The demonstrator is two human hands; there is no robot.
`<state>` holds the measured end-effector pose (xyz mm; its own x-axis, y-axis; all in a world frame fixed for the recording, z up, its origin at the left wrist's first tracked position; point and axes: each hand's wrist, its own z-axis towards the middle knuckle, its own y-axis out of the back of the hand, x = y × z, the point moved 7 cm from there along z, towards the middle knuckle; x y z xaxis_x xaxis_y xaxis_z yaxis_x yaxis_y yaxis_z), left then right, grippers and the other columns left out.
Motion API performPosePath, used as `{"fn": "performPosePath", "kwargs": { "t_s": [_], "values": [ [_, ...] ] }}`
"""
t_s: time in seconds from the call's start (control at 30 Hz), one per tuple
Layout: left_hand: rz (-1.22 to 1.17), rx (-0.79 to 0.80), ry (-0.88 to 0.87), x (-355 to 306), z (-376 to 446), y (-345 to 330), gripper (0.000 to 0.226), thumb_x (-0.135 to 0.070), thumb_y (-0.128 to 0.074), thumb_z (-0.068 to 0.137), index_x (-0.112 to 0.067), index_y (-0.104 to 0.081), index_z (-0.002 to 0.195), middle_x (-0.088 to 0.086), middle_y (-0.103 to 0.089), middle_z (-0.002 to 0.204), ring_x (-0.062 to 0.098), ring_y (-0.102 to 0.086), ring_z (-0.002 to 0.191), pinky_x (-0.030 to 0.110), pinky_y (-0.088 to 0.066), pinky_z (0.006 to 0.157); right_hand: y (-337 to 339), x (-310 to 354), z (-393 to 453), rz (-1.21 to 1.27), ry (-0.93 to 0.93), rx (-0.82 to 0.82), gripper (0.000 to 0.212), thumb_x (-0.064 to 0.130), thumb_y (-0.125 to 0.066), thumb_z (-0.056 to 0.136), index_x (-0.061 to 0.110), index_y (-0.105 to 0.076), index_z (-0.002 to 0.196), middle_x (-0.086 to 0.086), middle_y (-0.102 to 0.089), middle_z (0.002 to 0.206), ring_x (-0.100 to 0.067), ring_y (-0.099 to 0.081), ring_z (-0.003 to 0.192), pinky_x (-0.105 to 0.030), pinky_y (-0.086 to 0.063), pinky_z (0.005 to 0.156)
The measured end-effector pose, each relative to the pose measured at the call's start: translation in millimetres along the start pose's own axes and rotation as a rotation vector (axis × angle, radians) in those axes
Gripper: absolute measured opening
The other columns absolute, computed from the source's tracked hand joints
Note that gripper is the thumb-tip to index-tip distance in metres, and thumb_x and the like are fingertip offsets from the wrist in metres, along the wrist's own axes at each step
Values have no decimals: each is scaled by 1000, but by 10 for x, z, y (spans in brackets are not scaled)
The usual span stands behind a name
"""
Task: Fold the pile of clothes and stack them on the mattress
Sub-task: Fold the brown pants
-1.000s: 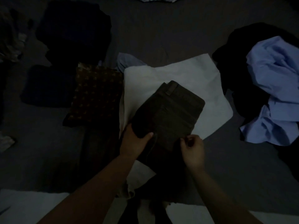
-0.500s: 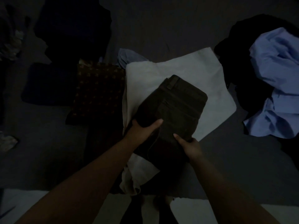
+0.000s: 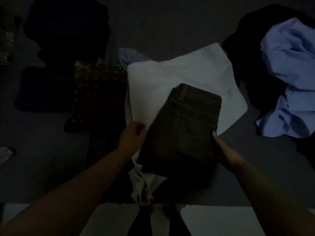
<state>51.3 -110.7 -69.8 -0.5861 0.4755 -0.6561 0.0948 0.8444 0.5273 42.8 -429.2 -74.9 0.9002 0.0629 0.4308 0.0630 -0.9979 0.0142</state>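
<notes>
Much remains: the blue shirt [image 3: 288,79] and dark clothes [image 3: 252,53] lie unfolded on the mattress [image 3: 170,23] at right, well apart from the folded patterned piece [image 3: 98,94] at left. The folded dark trousers [image 3: 185,126] lie on the white garment [image 3: 187,74] — left hand [image 3: 132,137] and right hand [image 3: 225,150] grip their sides. Half a second ago both thumbs lay on top; now they hold the edges.
</notes>
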Motion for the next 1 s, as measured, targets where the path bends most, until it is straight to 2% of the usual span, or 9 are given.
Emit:
{"fn": "performPosePath", "kwargs": {
  "t_s": [0.1, 0.23, 0.33, 0.4, 0.5, 0.63, 0.8, 0.9, 1.0],
  "values": [
    [-38, 148, -96, -540, 124, -366, 51, -38, -71, 80, -13, -56, 122, -2, -60, 116, 12, -56, 103, 16, -40, 85, -126, 97, 62, 112, 41, 47, 68, 59, -45, 86, 23, -35, 143, -3, -51, 134, -20, -52, 114, -37, -35, 104],
    [113, 219, 58, -560, 302, -605, 113, -85, -62, 48, -22, -41, 139, 4, -48, 141, 27, -48, 126, 43, -40, 105, -213, 161, 107, 197, 0, 93, 57, 49, -49, 90, 18, -41, 138, -3, -60, 108, -18, -57, 101, -31, -45, 87],
    [-126, 250, 199, -647, 291, -643, 82, -58, -73, 69, -13, -49, 132, 7, -56, 130, 26, -59, 110, 32, -47, 91, -102, 197, 85, 200, 19, 67, 56, 40, -58, 87, 15, -45, 135, -2, -62, 106, -18, -59, 98, -28, -47, 76],
    [-390, 390, 358, -695, 224, -707, 66, -47, -71, 76, -10, -52, 128, 1, -59, 114, 21, -60, 87, 29, -48, 76, -17, 228, 49, 179, 55, 76, 80, 47, -77, 67, 18, -46, 135, -1, -64, 112, -18, -60, 103, -29, -48, 76],
    [-438, 460, 421, -680, 204, -698, 58, -44, -66, 83, -10, -51, 127, 1, -58, 111, 17, -57, 86, 28, -46, 75, 138, 324, -33, 130, 146, 72, 108, 55, -90, 32, 25, -52, 128, 1, -64, 119, -19, -60, 110, -29, -49, 81],
    [-545, 474, 341, -986, 128, -612, 31, -32, -61, 89, -8, -61, 107, 4, -64, 112, 12, -65, 70, 22, -51, 55, 386, 667, -257, 115, 309, 40, 96, 47, -90, 41, 19, -55, 127, -1, -65, 121, -18, -61, 112, -26, -49, 85],
    [-437, 383, 60, -1654, -11, -359, 52, -43, -56, 89, -14, -51, 132, 2, -57, 130, 14, -57, 97, 24, -42, 84, 626, 1154, -698, 110, 500, -43, 84, 40, -86, 48, 15, -58, 124, 4, -69, 112, -9, -67, 99, -17, -53, 74],
    [-403, 374, -31, -1822, -257, -267, 56, -48, -52, 88, -17, -48, 135, -6, -54, 125, 7, -52, 98, 19, -38, 86, 736, 1192, -947, 20, 525, -106, 88, 71, -81, 31, 22, -67, 103, 11, -73, 97, -5, -68, 91, -19, -53, 70],
    [-395, 393, -19, -1567, -562, -358, 58, -50, -54, 80, -21, -51, 131, -13, -54, 109, 1, -55, 95, 7, -39, 73, 796, 837, -972, -107, 461, -92, 72, 70, -73, 48, 21, -68, 101, 5, -73, 100, -9, -68, 91, -20, -51, 69]
  ]
}}
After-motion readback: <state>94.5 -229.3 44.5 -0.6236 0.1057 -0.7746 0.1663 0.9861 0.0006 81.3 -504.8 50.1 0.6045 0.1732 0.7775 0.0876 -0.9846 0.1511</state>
